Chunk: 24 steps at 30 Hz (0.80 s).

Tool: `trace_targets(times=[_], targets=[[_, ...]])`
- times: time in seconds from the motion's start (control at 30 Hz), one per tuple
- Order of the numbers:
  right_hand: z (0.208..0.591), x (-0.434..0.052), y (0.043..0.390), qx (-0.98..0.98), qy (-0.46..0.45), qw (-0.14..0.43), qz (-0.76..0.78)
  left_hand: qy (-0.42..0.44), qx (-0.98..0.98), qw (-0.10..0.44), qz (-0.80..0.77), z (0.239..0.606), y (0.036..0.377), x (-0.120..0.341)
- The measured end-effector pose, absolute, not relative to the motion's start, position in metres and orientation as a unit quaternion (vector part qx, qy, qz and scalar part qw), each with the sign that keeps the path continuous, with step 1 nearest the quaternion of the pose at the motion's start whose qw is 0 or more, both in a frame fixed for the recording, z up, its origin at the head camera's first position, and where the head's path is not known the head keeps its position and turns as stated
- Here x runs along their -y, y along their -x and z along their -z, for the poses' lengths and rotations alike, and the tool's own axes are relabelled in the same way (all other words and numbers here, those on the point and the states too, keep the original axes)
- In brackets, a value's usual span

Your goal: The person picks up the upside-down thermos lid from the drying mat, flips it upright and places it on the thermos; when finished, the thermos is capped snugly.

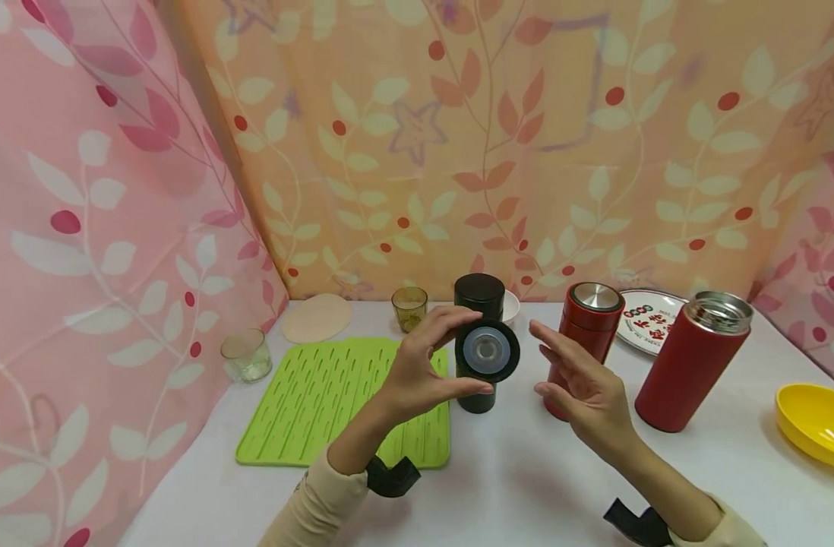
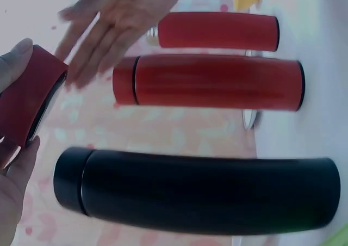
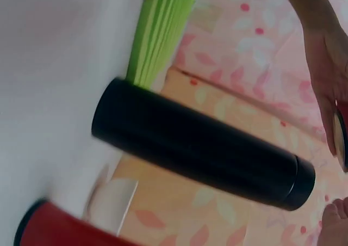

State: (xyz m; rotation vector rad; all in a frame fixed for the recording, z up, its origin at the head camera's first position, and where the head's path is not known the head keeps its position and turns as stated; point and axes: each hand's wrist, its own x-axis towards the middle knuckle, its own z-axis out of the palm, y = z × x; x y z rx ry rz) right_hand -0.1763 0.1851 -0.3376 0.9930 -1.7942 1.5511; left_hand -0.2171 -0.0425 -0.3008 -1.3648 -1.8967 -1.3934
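Note:
My left hand (image 1: 417, 374) pinches a round flask lid (image 1: 487, 351) between thumb and fingers, its underside facing me. From the side, in the left wrist view, this lid (image 2: 31, 96) is red with a dark rim. My right hand (image 1: 591, 399) is just right of it, fingers extended and holding nothing. A capped black flask (image 1: 479, 295) stands upright behind the lid, partly covered by it. Behind my right hand is a red flask (image 1: 593, 323) with a silver-topped cap. Farther right stands a red flask (image 1: 690, 372) without a lid, its metal mouth showing.
A green ridged mat (image 1: 335, 403) lies at left, with a clear glass (image 1: 246, 355) beside it. An amber glass (image 1: 409, 308) and a beige round disc (image 1: 317, 319) are at the back. A patterned plate (image 1: 652, 315) and a yellow bowl (image 1: 816, 425) are at right.

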Motion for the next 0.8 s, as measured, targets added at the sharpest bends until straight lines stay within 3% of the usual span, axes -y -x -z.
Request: trace_targets(times=[0.13, 0.43, 0.7, 0.8], targets=[[0.339, -0.179, 0.174, 0.686, -0.338, 0.239, -0.598, 0.517, 0.679, 0.224, 0.471, 0.302, 0.215, 0.033], [0.335, -0.175, 0.173, 0.682, -0.296, 0.228, -0.629, 0.527, 0.688, 0.228, 0.444, 0.305, 0.217, 0.026], [0.336, -0.177, 0.173, 0.659, -0.311, 0.215, -0.650, 0.418, 0.691, 0.076, 0.585, 0.306, 0.218, 0.030], [0.337, -0.178, 0.174, 0.655, -0.323, 0.218, -0.647, 0.400, 0.697, 0.048, 0.593, 0.306, 0.217, 0.031]])
